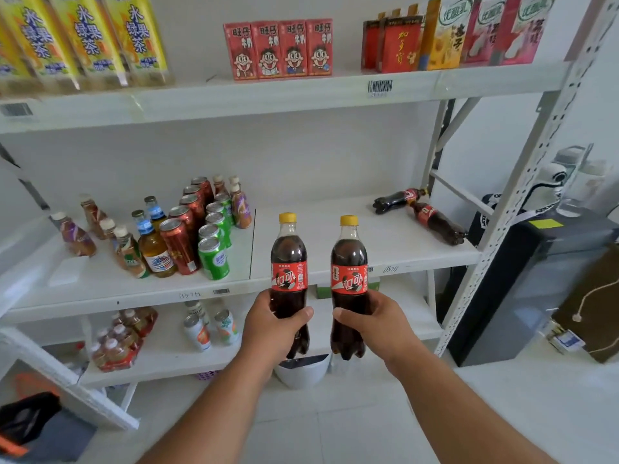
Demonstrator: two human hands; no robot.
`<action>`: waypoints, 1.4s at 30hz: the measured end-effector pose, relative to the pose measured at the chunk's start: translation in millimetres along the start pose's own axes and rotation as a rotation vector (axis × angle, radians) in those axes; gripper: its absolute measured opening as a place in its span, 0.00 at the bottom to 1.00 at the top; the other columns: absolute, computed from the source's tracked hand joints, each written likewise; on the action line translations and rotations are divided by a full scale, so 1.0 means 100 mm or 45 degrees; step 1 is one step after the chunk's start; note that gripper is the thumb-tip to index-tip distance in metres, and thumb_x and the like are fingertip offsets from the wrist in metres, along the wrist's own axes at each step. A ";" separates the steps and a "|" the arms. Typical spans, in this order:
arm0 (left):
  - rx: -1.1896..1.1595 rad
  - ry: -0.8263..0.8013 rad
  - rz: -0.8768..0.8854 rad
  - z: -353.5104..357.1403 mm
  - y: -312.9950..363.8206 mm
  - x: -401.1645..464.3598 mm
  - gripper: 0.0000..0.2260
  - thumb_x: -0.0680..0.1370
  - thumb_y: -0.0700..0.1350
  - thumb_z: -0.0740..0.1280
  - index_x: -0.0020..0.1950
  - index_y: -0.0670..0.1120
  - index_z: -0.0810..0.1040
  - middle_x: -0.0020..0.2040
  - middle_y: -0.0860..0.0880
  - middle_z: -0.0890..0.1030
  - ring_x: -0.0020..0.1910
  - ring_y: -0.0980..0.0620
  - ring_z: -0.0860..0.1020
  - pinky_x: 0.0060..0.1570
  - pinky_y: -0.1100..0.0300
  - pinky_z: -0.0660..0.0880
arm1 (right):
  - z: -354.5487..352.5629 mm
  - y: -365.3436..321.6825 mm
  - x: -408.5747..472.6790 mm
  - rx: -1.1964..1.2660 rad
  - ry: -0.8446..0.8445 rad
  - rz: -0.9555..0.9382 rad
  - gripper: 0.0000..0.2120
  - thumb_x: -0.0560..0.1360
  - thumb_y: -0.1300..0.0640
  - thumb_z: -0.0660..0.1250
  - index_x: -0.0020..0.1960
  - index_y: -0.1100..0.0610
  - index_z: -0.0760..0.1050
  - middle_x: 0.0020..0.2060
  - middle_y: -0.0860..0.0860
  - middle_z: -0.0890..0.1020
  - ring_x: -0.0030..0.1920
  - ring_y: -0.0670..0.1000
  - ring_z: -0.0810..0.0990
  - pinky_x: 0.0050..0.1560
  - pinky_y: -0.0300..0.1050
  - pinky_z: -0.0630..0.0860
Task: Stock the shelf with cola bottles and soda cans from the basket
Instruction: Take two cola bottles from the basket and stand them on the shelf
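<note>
My left hand (273, 324) grips the lower half of an upright cola bottle (288, 262) with a yellow cap and red label. My right hand (375, 324) grips a second, matching cola bottle (349, 262), also upright. Both bottles are held side by side in front of the middle shelf (335, 236), just before its front edge. Two more cola bottles (397, 199) (437, 222) lie on their sides at the shelf's back right. Red cans (179, 244) and green cans (214, 257) stand in rows on the shelf's left half. No basket is clearly visible.
Small tea and juice bottles (152, 241) stand left of the cans. Cartons fill the top shelf (284, 95); bottle packs and cans sit on the lower shelf (167, 356). A white bucket (301, 371) stands on the floor below my hands. A dark cabinet (522, 283) stands right of the rack.
</note>
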State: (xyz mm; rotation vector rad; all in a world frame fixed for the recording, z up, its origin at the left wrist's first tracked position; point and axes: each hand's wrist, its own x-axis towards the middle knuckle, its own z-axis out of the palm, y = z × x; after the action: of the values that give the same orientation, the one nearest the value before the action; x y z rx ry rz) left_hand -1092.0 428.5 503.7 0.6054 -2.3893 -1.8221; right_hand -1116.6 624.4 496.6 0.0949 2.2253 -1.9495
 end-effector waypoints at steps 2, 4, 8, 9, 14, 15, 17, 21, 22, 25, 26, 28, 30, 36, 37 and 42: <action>-0.009 0.028 -0.013 0.21 0.07 0.07 0.22 0.73 0.48 0.81 0.63 0.55 0.76 0.53 0.60 0.82 0.51 0.59 0.80 0.55 0.55 0.74 | -0.19 -0.03 0.21 -0.023 -0.021 -0.002 0.13 0.72 0.54 0.80 0.55 0.52 0.83 0.45 0.50 0.89 0.41 0.54 0.86 0.36 0.46 0.78; -0.004 0.054 -0.028 0.37 0.11 0.15 0.23 0.73 0.49 0.81 0.64 0.55 0.76 0.53 0.61 0.82 0.53 0.56 0.81 0.56 0.54 0.74 | -0.33 -0.06 0.38 -0.019 -0.041 -0.007 0.10 0.73 0.56 0.79 0.53 0.53 0.83 0.43 0.53 0.88 0.35 0.55 0.84 0.33 0.47 0.79; 0.021 0.102 -0.061 0.57 0.19 0.34 0.25 0.73 0.49 0.80 0.67 0.54 0.76 0.55 0.58 0.82 0.57 0.51 0.81 0.59 0.52 0.74 | -0.47 -0.06 0.66 0.013 -0.111 0.001 0.10 0.73 0.57 0.79 0.53 0.55 0.83 0.42 0.55 0.88 0.30 0.56 0.81 0.30 0.49 0.77; 0.027 0.116 -0.067 0.60 0.20 0.40 0.25 0.73 0.49 0.80 0.67 0.54 0.76 0.56 0.57 0.82 0.58 0.50 0.81 0.59 0.52 0.75 | -0.48 -0.05 0.74 0.008 -0.123 0.005 0.11 0.73 0.56 0.79 0.54 0.54 0.83 0.42 0.54 0.88 0.31 0.55 0.82 0.31 0.49 0.78; 0.039 0.147 -0.081 0.67 0.24 0.69 0.23 0.73 0.49 0.80 0.65 0.55 0.76 0.54 0.60 0.81 0.58 0.49 0.81 0.61 0.48 0.77 | -0.45 -0.09 1.05 -0.016 -0.159 0.016 0.10 0.74 0.56 0.78 0.54 0.52 0.83 0.41 0.53 0.88 0.29 0.51 0.82 0.30 0.46 0.77; 0.039 0.152 -0.077 0.66 0.24 0.75 0.23 0.73 0.49 0.80 0.65 0.54 0.76 0.54 0.59 0.82 0.57 0.49 0.81 0.59 0.50 0.76 | -0.42 -0.09 1.11 -0.017 -0.174 0.015 0.10 0.74 0.56 0.78 0.54 0.53 0.82 0.41 0.54 0.88 0.28 0.51 0.81 0.30 0.46 0.77; 0.043 0.162 -0.062 0.64 0.23 0.90 0.23 0.73 0.49 0.80 0.65 0.53 0.76 0.55 0.57 0.82 0.56 0.49 0.81 0.56 0.53 0.74 | -0.36 -0.09 1.24 -0.034 -0.188 0.011 0.10 0.74 0.56 0.78 0.54 0.53 0.82 0.41 0.55 0.88 0.29 0.52 0.81 0.31 0.46 0.78; 0.014 0.145 -0.059 0.56 0.22 1.24 0.21 0.74 0.48 0.80 0.62 0.55 0.75 0.51 0.60 0.81 0.52 0.53 0.80 0.52 0.56 0.72 | -0.17 -0.15 1.55 -0.102 -0.184 0.007 0.11 0.75 0.55 0.78 0.56 0.50 0.82 0.43 0.51 0.88 0.35 0.52 0.84 0.33 0.44 0.80; -0.003 0.137 -0.060 0.53 0.20 1.35 0.21 0.73 0.48 0.80 0.62 0.54 0.76 0.51 0.60 0.81 0.52 0.54 0.80 0.50 0.57 0.72 | -0.12 -0.16 1.64 -0.106 -0.182 0.010 0.11 0.75 0.55 0.78 0.56 0.50 0.82 0.43 0.51 0.88 0.35 0.52 0.84 0.33 0.44 0.80; -0.059 0.133 -0.058 0.44 0.15 1.71 0.21 0.71 0.45 0.81 0.60 0.54 0.78 0.52 0.56 0.84 0.52 0.54 0.82 0.43 0.60 0.73 | 0.09 -0.20 1.92 -0.122 -0.168 0.007 0.11 0.74 0.56 0.78 0.56 0.52 0.82 0.42 0.53 0.88 0.33 0.53 0.84 0.33 0.47 0.81; -0.072 0.130 -0.050 0.42 0.13 1.84 0.21 0.71 0.44 0.81 0.60 0.54 0.78 0.52 0.56 0.84 0.51 0.54 0.82 0.42 0.61 0.73 | 0.16 -0.20 2.02 -0.129 -0.161 -0.003 0.11 0.74 0.57 0.78 0.55 0.53 0.82 0.41 0.54 0.88 0.32 0.53 0.83 0.33 0.48 0.81; -0.083 0.116 -0.042 0.38 0.10 2.07 0.22 0.70 0.44 0.81 0.60 0.54 0.78 0.52 0.56 0.84 0.50 0.54 0.83 0.40 0.61 0.73 | 0.28 -0.21 2.20 -0.165 -0.127 -0.011 0.10 0.74 0.58 0.78 0.54 0.52 0.82 0.41 0.54 0.88 0.32 0.54 0.83 0.34 0.51 0.81; -0.099 0.096 -0.031 0.35 0.05 2.27 0.22 0.70 0.45 0.81 0.60 0.55 0.78 0.52 0.57 0.84 0.51 0.54 0.83 0.42 0.59 0.74 | 0.39 -0.21 2.34 -0.189 -0.107 -0.007 0.10 0.74 0.58 0.78 0.53 0.51 0.82 0.41 0.53 0.88 0.34 0.55 0.83 0.35 0.51 0.82; -0.060 0.034 0.022 0.31 -0.05 2.82 0.24 0.70 0.44 0.82 0.62 0.53 0.77 0.53 0.57 0.84 0.52 0.55 0.82 0.54 0.55 0.75 | 0.57 -0.19 2.75 -0.200 -0.040 0.016 0.11 0.73 0.59 0.78 0.53 0.51 0.82 0.43 0.52 0.88 0.42 0.55 0.86 0.39 0.48 0.83; -0.044 0.033 0.033 0.31 -0.07 2.91 0.24 0.70 0.44 0.82 0.62 0.53 0.77 0.53 0.57 0.84 0.52 0.55 0.82 0.54 0.55 0.75 | 0.59 -0.18 2.84 -0.211 -0.030 0.020 0.11 0.72 0.59 0.78 0.53 0.51 0.82 0.43 0.51 0.88 0.42 0.53 0.86 0.39 0.46 0.82; -0.011 0.032 0.053 0.41 -0.14 3.31 0.25 0.69 0.46 0.83 0.60 0.56 0.75 0.52 0.58 0.84 0.53 0.52 0.83 0.52 0.51 0.80 | 0.66 -0.11 3.27 -0.237 -0.031 0.014 0.10 0.72 0.60 0.77 0.51 0.52 0.81 0.38 0.51 0.87 0.32 0.51 0.82 0.35 0.45 0.80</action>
State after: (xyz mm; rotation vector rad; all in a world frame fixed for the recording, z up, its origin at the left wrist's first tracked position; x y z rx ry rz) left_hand -1404.6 346.0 421.2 0.5696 -2.3590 -1.7964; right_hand -1433.2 534.3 441.5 0.0570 2.3719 -1.7182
